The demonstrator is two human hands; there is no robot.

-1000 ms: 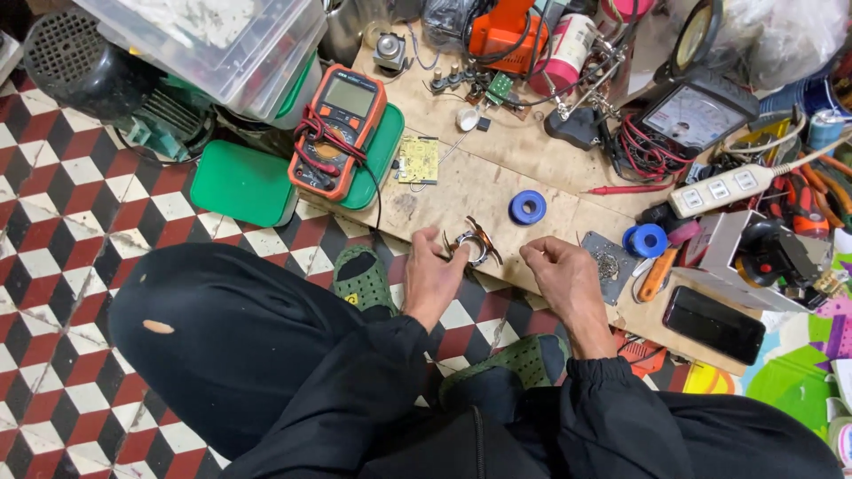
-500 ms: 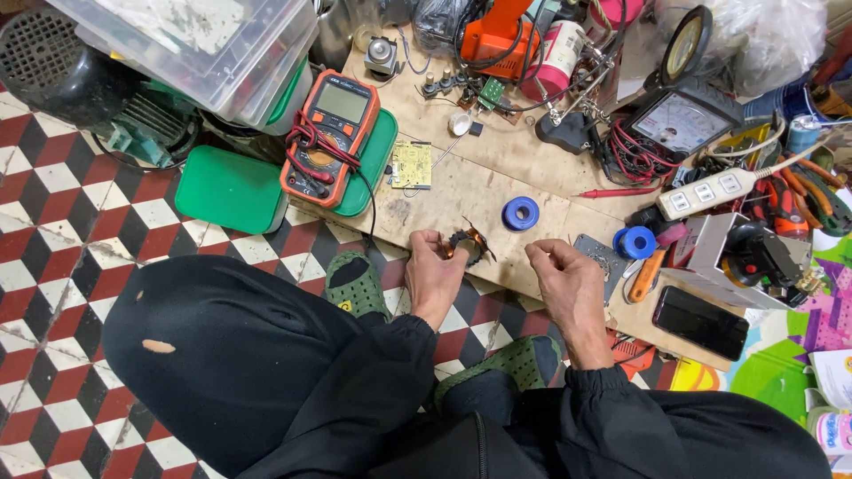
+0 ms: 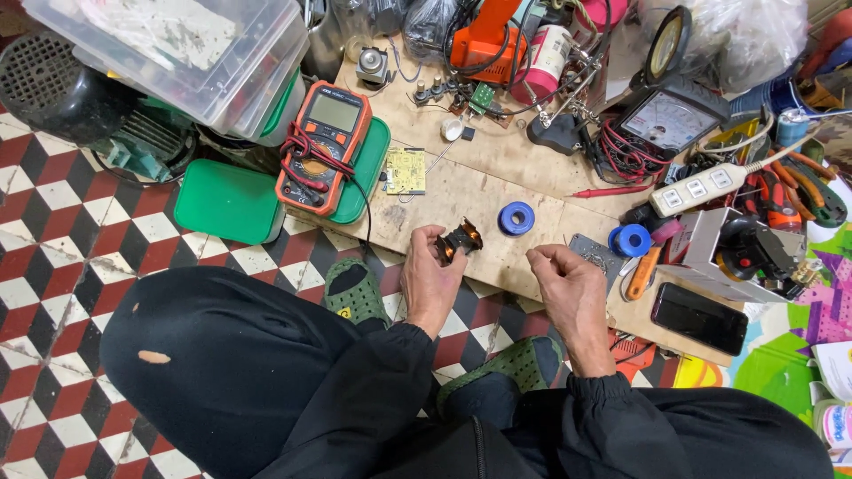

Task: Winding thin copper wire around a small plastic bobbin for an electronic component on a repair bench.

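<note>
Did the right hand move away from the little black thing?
Yes. The right hand pulled back toward the person, away from the blue tape roll; it was nearer the black part.

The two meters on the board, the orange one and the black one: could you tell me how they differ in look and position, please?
The orange meter has a blank flat screen, while the black meter has a white needle dial. The orange meter lies on a green lid at the board's left, the black meter at the far right by the white power strip. The orange meter's red and black leads are wrapped around it, the black meter's red wires pile beside it. Both face up, untouched by either hand.
</note>
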